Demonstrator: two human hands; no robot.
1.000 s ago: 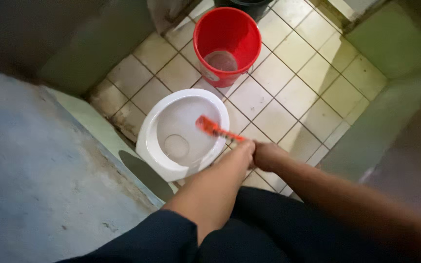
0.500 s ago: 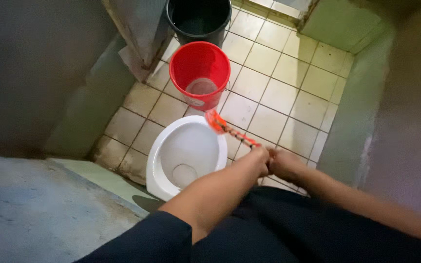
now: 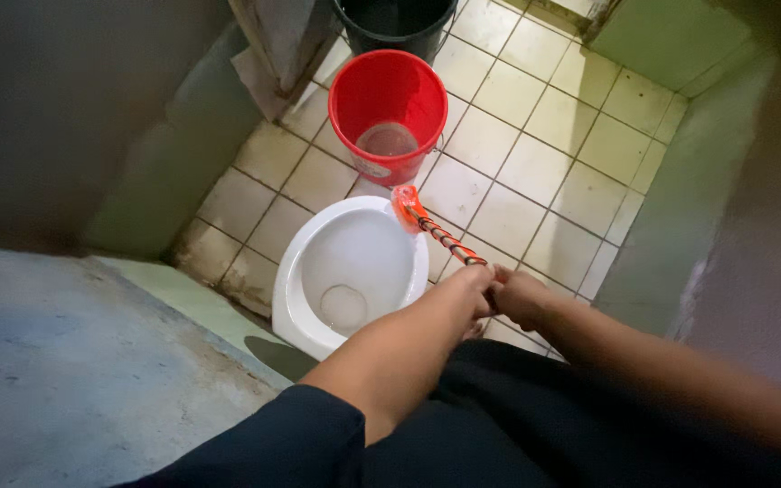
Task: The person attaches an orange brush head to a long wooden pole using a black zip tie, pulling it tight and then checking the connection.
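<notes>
An orange-red toilet brush (image 3: 409, 210) on a striped handle rests its head on the far rim of a white squat toilet pan (image 3: 305, 271) set in the tiled floor. My left hand (image 3: 474, 285) and my right hand (image 3: 519, 298) are side by side, both closed around the near end of the brush handle, just right of the pan. Both forearms reach in from the bottom of the view over my dark trousers.
A red bucket (image 3: 389, 113) holding a smaller clear scoop stands just beyond the pan. A dark bucket (image 3: 395, 25) sits behind it. Beige floor tiles (image 3: 526, 154), a green wall (image 3: 680, 208) at right, a raised concrete ledge (image 3: 65, 361) at left.
The brush head has swung from inside the pan bowl to its far right rim near the red bucket. My view has tilted, so the buckets sit lower in frame.
</notes>
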